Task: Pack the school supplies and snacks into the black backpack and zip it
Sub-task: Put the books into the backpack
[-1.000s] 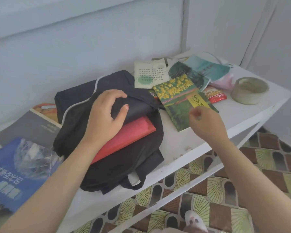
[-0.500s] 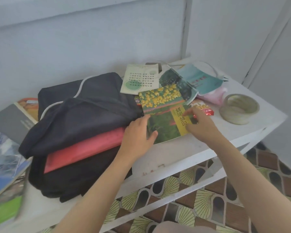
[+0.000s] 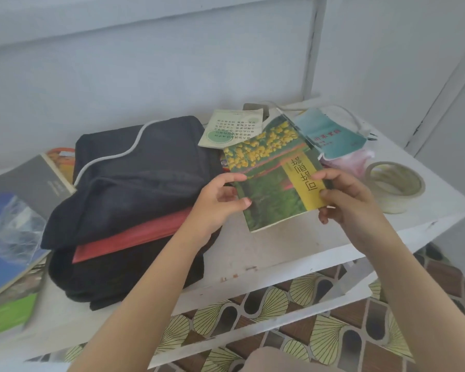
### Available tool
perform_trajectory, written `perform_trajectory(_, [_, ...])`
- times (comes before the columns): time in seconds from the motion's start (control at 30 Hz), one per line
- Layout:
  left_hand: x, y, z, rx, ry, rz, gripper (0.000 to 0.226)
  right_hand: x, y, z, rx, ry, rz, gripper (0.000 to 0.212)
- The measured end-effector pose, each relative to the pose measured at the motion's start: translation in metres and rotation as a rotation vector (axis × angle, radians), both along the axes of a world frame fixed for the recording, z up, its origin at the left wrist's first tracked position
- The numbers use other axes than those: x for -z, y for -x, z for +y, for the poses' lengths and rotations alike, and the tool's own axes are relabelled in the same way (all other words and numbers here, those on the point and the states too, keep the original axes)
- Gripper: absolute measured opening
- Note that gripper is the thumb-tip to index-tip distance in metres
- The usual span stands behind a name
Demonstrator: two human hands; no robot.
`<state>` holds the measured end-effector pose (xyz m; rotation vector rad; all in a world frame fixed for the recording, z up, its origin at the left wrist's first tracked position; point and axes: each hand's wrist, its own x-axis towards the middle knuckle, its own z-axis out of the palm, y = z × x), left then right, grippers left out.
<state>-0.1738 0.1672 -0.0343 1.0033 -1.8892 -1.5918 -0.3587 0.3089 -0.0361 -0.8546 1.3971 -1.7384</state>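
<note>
The black backpack (image 3: 134,183) lies open on the white table (image 3: 293,248), with a red book (image 3: 134,237) sticking out of its mouth. Just right of it is a green book with yellow flowers on the cover (image 3: 274,178), raised at its near end. My left hand (image 3: 220,200) grips its left edge and my right hand (image 3: 346,197) grips its right edge near the yellow label. Behind it lie a pale green booklet (image 3: 231,128), a teal booklet (image 3: 330,135) and a pink bag (image 3: 352,162).
A roll of tape (image 3: 395,186) stands at the table's right end. A grey book (image 3: 30,183), a blue book (image 3: 6,242) and a green one (image 3: 8,315) lie left of the backpack. A white cable (image 3: 355,116) runs along the back. Patterned floor tiles show below.
My left hand left the backpack and moved right to the flower book's left edge. My right hand closed on its right edge, and both hands have lifted its near end.
</note>
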Motion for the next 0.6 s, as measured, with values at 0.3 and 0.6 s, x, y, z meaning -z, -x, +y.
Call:
perform_trajectory(0.3, [-0.015, -0.018, -0.014, -0.031, -0.145, 0.181, 0.036, 0.006, -0.090, -0.025, 0.279, 0.334, -0.101, 0.077])
perform_trajectory(0.6, [-0.022, -0.050, -0.040, 0.233, 0.173, 0.073, 0.037, 0.001, -0.135, -0.046, 0.576, 0.226, 0.016, 0.085])
